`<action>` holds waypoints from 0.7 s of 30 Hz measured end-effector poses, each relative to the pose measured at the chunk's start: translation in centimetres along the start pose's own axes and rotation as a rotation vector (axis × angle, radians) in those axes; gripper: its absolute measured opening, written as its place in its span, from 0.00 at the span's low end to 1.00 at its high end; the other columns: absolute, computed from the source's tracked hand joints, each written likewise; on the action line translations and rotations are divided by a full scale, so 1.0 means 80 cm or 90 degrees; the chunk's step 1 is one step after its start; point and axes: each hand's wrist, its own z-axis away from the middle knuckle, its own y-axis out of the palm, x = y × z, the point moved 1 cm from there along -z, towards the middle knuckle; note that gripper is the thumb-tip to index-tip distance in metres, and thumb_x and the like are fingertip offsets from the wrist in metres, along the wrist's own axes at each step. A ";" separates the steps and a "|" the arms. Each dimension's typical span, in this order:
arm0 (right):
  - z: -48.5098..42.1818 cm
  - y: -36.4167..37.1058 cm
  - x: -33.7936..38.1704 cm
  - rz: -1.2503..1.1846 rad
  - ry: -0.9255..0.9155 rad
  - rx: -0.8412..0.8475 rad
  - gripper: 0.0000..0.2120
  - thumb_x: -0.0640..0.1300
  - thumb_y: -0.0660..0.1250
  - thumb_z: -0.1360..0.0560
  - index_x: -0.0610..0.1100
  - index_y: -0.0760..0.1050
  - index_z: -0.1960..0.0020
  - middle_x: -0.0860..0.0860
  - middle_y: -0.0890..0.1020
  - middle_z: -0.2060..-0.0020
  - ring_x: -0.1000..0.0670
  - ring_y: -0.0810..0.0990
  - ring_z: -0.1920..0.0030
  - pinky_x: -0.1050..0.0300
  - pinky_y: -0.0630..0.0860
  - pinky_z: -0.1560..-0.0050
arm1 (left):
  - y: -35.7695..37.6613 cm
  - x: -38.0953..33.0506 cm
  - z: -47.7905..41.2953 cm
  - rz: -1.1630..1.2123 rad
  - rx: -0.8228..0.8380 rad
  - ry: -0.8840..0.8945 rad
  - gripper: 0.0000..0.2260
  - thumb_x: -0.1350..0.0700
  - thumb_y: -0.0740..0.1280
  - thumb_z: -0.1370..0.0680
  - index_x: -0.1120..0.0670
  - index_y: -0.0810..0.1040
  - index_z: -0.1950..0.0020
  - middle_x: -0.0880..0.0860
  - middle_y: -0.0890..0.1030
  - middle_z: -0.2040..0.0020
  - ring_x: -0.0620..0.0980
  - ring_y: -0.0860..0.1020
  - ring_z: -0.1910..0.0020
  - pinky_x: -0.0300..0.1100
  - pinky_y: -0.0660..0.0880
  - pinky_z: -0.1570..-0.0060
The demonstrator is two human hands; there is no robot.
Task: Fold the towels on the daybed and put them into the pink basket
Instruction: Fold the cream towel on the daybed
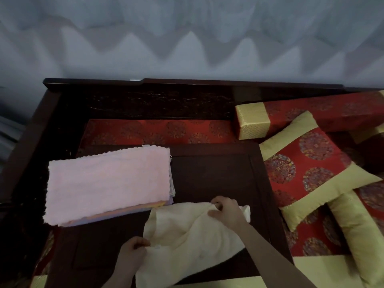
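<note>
Pinching cream towel (187, 231): left hand (133, 249), right hand (225, 210); lower edge cropped

Single head-worn view, close above, angled forward and down over the dark wooden tray (218, 175) toward the wall (187, 38)

Both forearms were cut off by the lower edge. Lower towels in the stack (116, 213) were covered by the pink towel (108, 181), only edges exposed.
</note>
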 end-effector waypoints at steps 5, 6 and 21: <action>0.014 0.011 -0.001 -0.006 0.054 -0.051 0.15 0.45 0.71 0.30 0.48 0.77 0.43 0.55 0.79 0.56 0.54 0.79 0.52 0.61 0.75 0.49 | -0.018 -0.006 0.004 -0.108 0.050 0.088 0.09 0.60 0.63 0.43 0.53 0.81 0.67 0.53 0.80 0.69 0.52 0.76 0.67 0.42 0.71 0.64; 0.019 0.014 -0.003 0.000 0.053 -0.063 0.18 0.45 0.71 0.30 0.48 0.76 0.41 0.55 0.77 0.54 0.53 0.78 0.51 0.62 0.74 0.47 | -0.022 -0.008 0.005 -0.134 0.057 0.108 0.09 0.59 0.63 0.44 0.49 0.80 0.69 0.53 0.80 0.71 0.50 0.75 0.68 0.40 0.71 0.65; 0.066 -0.122 0.018 -0.008 -0.107 -0.097 0.08 0.43 0.77 0.34 0.53 0.81 0.58 0.58 0.79 0.65 0.60 0.77 0.63 0.69 0.70 0.60 | -0.073 -0.117 0.069 -0.248 0.038 0.343 0.12 0.54 0.61 0.43 0.41 0.81 0.69 0.44 0.83 0.69 0.45 0.80 0.61 0.36 0.72 0.61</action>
